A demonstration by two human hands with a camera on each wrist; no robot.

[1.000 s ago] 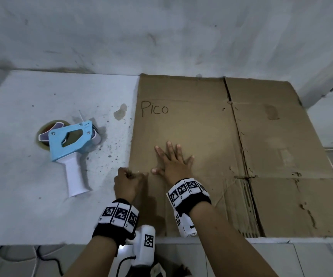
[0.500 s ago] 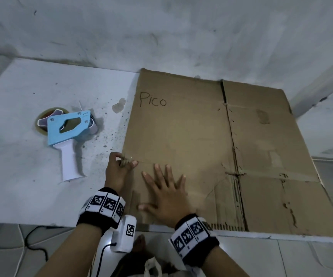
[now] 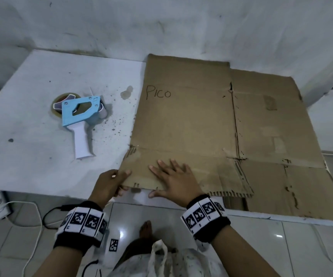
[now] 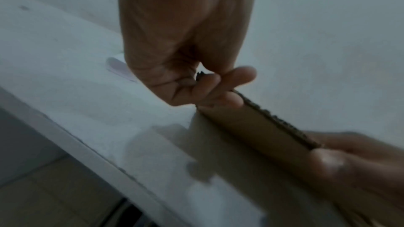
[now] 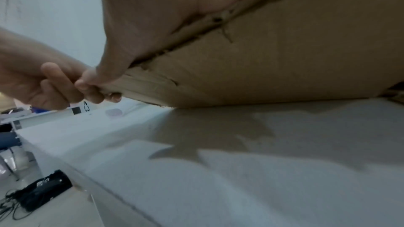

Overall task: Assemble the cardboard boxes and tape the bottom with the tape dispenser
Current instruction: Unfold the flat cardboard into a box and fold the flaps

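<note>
A flattened cardboard box (image 3: 181,126) marked "PICO" lies on the white table (image 3: 31,156), covering its right half. My left hand (image 3: 119,180) pinches the near left corner of the box's front flap; the left wrist view shows its fingers (image 4: 218,84) curled round the corrugated edge (image 4: 273,123). My right hand (image 3: 171,176) lies spread on the same flap with its thumb hooked at the near edge. In the right wrist view the flap (image 5: 284,58) is raised off the table. A blue and white tape dispenser (image 3: 79,114) lies on its side to the left, held by neither hand.
A grey wall stands right behind the table. The table's near edge runs just under my wrists, with tiled floor below. A power strip (image 3: 0,202) and cables lie on the floor at the left. A black device (image 5: 43,189) lies on the floor too.
Both hands have slid toward me to the box's near edge. The left went from the side crease to the front corner. The front flap has lifted off the table.
</note>
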